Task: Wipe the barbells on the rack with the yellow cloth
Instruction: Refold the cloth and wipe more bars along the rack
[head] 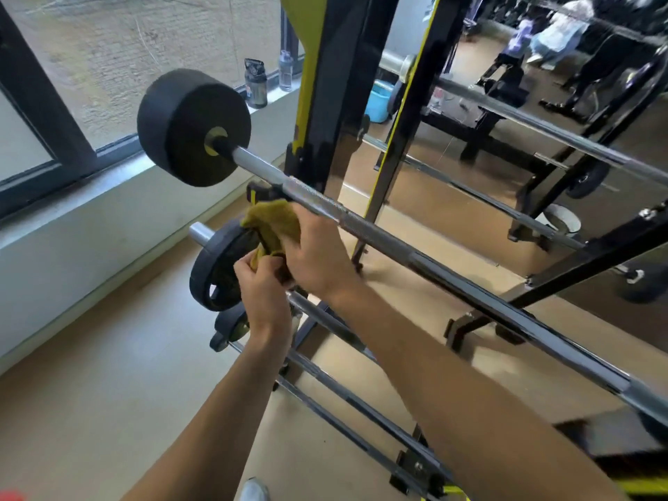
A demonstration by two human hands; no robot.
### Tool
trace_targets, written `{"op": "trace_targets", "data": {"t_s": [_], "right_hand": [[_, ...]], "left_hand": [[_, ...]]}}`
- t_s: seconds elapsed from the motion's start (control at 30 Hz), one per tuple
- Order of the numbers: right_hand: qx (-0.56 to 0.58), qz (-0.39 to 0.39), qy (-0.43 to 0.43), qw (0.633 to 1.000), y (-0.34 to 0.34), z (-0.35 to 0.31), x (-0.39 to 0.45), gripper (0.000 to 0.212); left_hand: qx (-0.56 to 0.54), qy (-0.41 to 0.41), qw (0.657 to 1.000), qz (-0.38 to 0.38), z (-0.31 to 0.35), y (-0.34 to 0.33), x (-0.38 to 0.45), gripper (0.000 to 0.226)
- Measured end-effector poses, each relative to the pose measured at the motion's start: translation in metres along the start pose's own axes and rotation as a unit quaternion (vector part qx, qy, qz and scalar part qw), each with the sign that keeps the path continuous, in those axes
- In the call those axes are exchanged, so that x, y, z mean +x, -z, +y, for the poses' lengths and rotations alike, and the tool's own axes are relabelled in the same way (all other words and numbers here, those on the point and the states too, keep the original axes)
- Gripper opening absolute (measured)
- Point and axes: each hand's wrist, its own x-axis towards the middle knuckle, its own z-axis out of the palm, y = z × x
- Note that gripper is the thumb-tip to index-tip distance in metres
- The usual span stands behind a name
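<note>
The yellow cloth [272,223] is bunched between both hands, just below the top barbell [379,233], a knurled silver bar with a thick black weight [191,126] at its left end. My right hand [318,256] grips the cloth from the right and my left hand [262,283] pinches its lower corner. Under them a second barbell's black plate [217,269] is partly hidden by the cloth and my left hand. Lower bars [361,410] lie on the black rack [542,280].
A black and yellow upright [325,85] stands behind the top bar. Two bottles [269,81] sit on the window ledge at left. A mirror at right reflects bars, a bench and a blue bucket [379,101]. Tan floor stretches to the left.
</note>
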Motion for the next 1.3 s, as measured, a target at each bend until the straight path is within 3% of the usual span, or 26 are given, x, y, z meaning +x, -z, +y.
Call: {"op": "trace_targets", "data": {"t_s": [0.1, 0.17, 0.23, 0.27, 0.33, 0.43, 0.5, 0.6, 0.63, 0.7, 0.77, 0.83, 0.9, 1.03, 1.1, 1.23, 1.3], "right_hand": [[0.143, -0.028, -0.17, 0.975, -0.013, 0.019, -0.052, 0.022], [0.275, -0.101, -0.291, 0.911, -0.025, 0.046, -0.076, 0.036], [0.382, -0.159, -0.354, 0.839, -0.034, 0.068, -0.095, 0.048], [0.392, -0.169, -0.372, 0.824, -0.038, 0.077, -0.103, 0.057], [0.33, -0.171, -0.407, 0.834, -0.043, 0.09, -0.119, 0.075], [0.228, -0.218, -0.46, 0.83, -0.057, 0.107, -0.144, 0.087], [0.211, -0.262, -0.491, 0.804, -0.067, 0.119, -0.156, 0.083], [0.241, -0.278, -0.511, 0.777, -0.067, 0.13, -0.159, 0.039], [0.254, -0.266, -0.513, 0.776, -0.064, 0.133, -0.156, 0.022], [0.251, -0.203, -0.511, 0.797, -0.06, 0.144, -0.144, 0.016], [0.206, -0.117, -0.479, 0.845, -0.055, 0.147, -0.122, 0.014], [0.117, -0.032, -0.393, 0.912, -0.051, 0.145, -0.095, 0.009], [0.039, 0.061, -0.305, 0.95, -0.051, 0.141, -0.07, 0.01], [-0.016, 0.187, -0.169, 0.968, -0.076, 0.143, -0.052, 0.032], [-0.123, 0.138, -0.079, 0.98, -0.098, 0.151, -0.064, 0.028], [-0.182, -0.123, -0.094, 0.971, -0.138, 0.165, -0.087, 0.045], [-0.201, -0.18, -0.084, 0.959, -0.15, 0.171, -0.08, 0.048]], "left_hand": [[0.0, 0.019, 0.999, -0.047, -0.021, 0.011, -0.019, 0.036], [0.035, 0.079, 0.993, -0.085, -0.044, 0.026, -0.026, 0.031], [0.115, 0.138, 0.977, -0.114, -0.066, 0.045, -0.028, 0.027], [0.179, 0.147, 0.965, -0.121, -0.075, 0.056, -0.028, 0.023], [0.304, 0.115, 0.936, -0.138, -0.089, 0.076, -0.03, 0.015], [0.433, 0.088, 0.876, -0.192, -0.101, 0.1, -0.029, 0.023], [0.486, 0.112, 0.829, -0.251, -0.104, 0.11, -0.024, 0.028], [0.534, 0.119, 0.783, -0.297, -0.105, 0.121, -0.014, 0.028], [0.53, 0.113, 0.792, -0.282, -0.103, 0.124, -0.009, 0.027], [0.487, 0.11, 0.836, -0.226, -0.099, 0.127, 0.003, 0.027], [0.435, 0.102, 0.878, -0.174, -0.097, 0.125, 0.015, 0.03], [0.393, 0.09, 0.903, -0.146, -0.099, 0.12, 0.025, 0.03], [0.363, 0.083, 0.92, -0.125, -0.106, 0.112, 0.035, 0.026], [0.268, 0.098, 0.955, -0.076, -0.122, 0.097, 0.054, 0.011], [0.215, 0.145, 0.965, -0.049, -0.13, 0.095, 0.064, 0.008], [0.161, 0.197, 0.967, 0.001, -0.142, 0.105, 0.085, 0.01], [0.157, 0.188, 0.969, 0.005, -0.141, 0.108, 0.092, 0.016]]}}
